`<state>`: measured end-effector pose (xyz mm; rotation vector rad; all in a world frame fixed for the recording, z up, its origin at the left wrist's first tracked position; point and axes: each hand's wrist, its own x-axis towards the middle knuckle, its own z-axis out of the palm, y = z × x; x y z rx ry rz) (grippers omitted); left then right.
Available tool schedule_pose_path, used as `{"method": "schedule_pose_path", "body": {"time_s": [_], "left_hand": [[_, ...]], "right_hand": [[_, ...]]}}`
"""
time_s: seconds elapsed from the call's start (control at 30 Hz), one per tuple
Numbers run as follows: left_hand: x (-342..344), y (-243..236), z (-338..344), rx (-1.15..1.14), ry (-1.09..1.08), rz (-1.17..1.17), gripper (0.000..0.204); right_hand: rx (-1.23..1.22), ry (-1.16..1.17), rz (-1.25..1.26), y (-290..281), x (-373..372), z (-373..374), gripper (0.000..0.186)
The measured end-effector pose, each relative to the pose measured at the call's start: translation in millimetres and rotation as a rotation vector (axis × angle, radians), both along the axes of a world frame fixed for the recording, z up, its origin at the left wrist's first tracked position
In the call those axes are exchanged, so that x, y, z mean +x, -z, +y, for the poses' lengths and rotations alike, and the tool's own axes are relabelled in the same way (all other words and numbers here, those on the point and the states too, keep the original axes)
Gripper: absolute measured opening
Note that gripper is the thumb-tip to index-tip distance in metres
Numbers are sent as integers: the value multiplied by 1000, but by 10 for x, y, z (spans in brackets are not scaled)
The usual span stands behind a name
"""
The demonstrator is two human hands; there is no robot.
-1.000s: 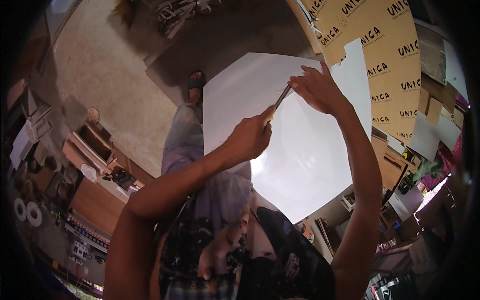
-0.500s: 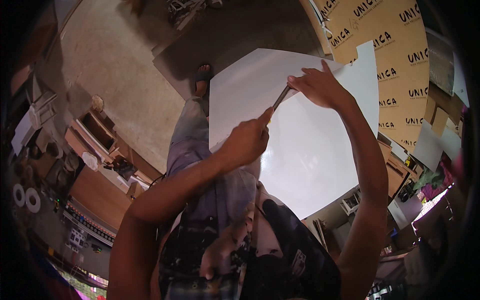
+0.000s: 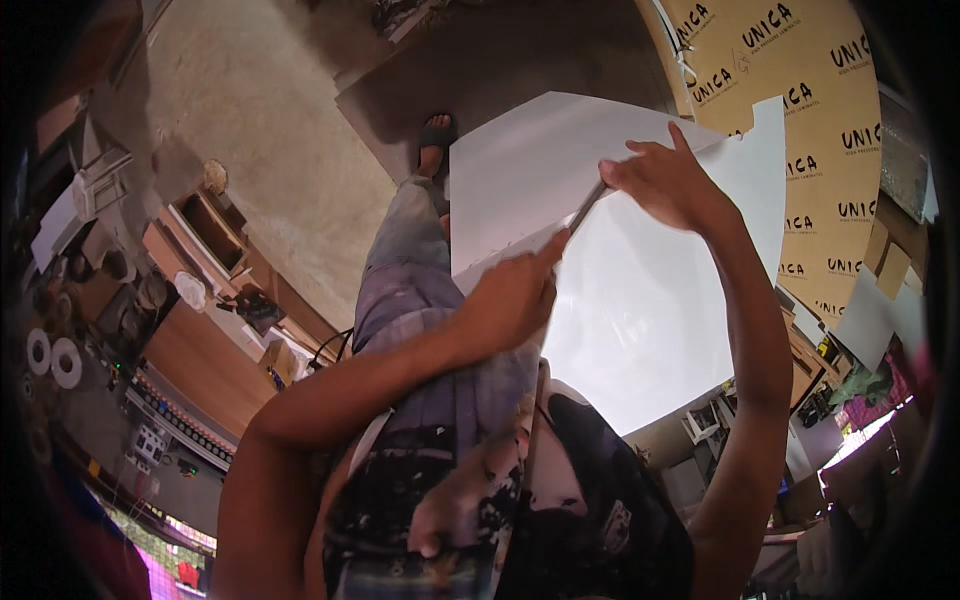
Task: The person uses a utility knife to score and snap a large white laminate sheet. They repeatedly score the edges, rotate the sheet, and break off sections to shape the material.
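Observation:
My left hand [image 3: 512,298] is closed around the near end of a narrow dark metal file [image 3: 586,210], its index finger stretched along the tool. At the far end, the thumb and bent fingers of my right hand [image 3: 672,185] pinch the file's tip, while one finger sticks up. The file lies slantwise along an edge of a glossy white laminate sheet [image 3: 640,320], where a shaded greyish face [image 3: 530,160] meets the bright one. Small chips show along that edge near my left hand. My left hand hides the near end of the file.
A tan printed board [image 3: 815,190] stands beyond the sheet on the right. My sandalled foot [image 3: 436,135] is on the floor by the sheet's left edge. Wooden boxes and offcuts [image 3: 215,235] crowd the left, with tape rolls [image 3: 66,362] nearby. More scraps [image 3: 865,315] lie at the right.
The whole view has shifted, so the scene sits further right and slightly lower. Both hands keep their hold on the file, which has slid slightly toward the left along the edge.

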<state>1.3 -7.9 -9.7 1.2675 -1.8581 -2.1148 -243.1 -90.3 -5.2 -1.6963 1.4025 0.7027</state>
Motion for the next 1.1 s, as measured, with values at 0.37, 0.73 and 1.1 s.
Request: {"method": "schedule_pose_path", "body": {"time_s": [0.37,0.73,1.1], "left_hand": [[115,-81,-107,68,119,-127,49],[793,380,219,-184,-100,1,48],[2566,1180,72,172,-667,-451,27]], "right_hand": [[105,135,-17,351,69,101,86],[-432,1,-180,627,633,795,57],[-756,164,-215,760,1660,1378,65]]}}
